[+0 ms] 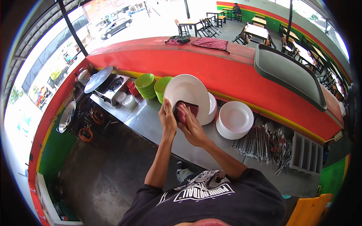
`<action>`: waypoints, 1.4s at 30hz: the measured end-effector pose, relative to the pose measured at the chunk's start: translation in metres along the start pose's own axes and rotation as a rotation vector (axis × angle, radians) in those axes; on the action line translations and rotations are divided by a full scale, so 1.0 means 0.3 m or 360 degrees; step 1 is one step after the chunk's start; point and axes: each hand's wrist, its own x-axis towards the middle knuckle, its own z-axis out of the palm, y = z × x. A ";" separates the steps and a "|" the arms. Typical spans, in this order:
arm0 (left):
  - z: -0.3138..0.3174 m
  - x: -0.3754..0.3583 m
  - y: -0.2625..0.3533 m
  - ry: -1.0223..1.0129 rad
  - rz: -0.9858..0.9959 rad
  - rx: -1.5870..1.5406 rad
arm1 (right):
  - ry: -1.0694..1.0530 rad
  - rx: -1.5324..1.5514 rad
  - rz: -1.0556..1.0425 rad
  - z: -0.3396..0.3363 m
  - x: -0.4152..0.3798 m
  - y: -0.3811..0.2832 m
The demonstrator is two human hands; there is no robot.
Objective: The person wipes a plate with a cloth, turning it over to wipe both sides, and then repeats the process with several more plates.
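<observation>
While the left hand (167, 119) grips the lower edge of a white plate (187, 94) and holds it tilted up above the steel counter (149, 120), the right hand (191, 126) lies flat against the plate's face, its fingers pressing a dark red cloth (185, 110) onto it. Both hands are closed on what they hold: the left pinches the plate's rim, the right keeps the cloth against the plate. Just to the right of the held plate, a stack of white plates (236, 119) stands on the counter, and another white plate (213, 107) shows partly behind the held one. Further right of the stack lies a heap of cutlery (264, 145) beside a grey divided tray (307, 152). Left of the held plate stand two stacks of green bowls (145, 84), then a small stove (111, 90) with a round lid (98, 78). Beyond the held plate rises the red wall (226, 75), with a dark tray (288, 73) and a maroon cloth (210, 43) on top.
</observation>
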 end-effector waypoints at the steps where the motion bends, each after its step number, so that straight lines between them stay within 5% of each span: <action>1: 0.009 -0.005 0.001 -0.0059 -0.0037 -0.0044 | 0.0043 0.0007 -0.0052 0.002 0.006 0.000; 11: 0.058 -0.187 0.043 -0.0195 -0.0028 0.0134 | 0.0662 -0.0555 -0.0190 -0.128 0.005 0.167; 17: 0.039 -0.166 0.105 -0.0106 0.0261 0.0426 | 0.0339 -0.0253 0.0094 -0.010 -0.163 0.073; 21: 0.014 -0.211 0.088 -0.0244 0.0180 0.0517 | 0.0377 -0.0259 -0.0042 0.000 -0.177 0.084; 27: -0.009 -0.369 0.105 -0.0534 -0.0198 0.0831 | 0.0983 -0.0500 -0.0093 -0.072 -0.103 0.186; 36: -0.009 -0.372 0.141 -0.0440 -0.0132 0.0841 | 0.0939 -0.0599 -0.0375 -0.074 -0.046 0.093; 42: 0.006 -0.393 0.203 -0.0206 0.0127 0.1089 | 0.1048 0.0268 0.0264 -0.021 -0.024 0.190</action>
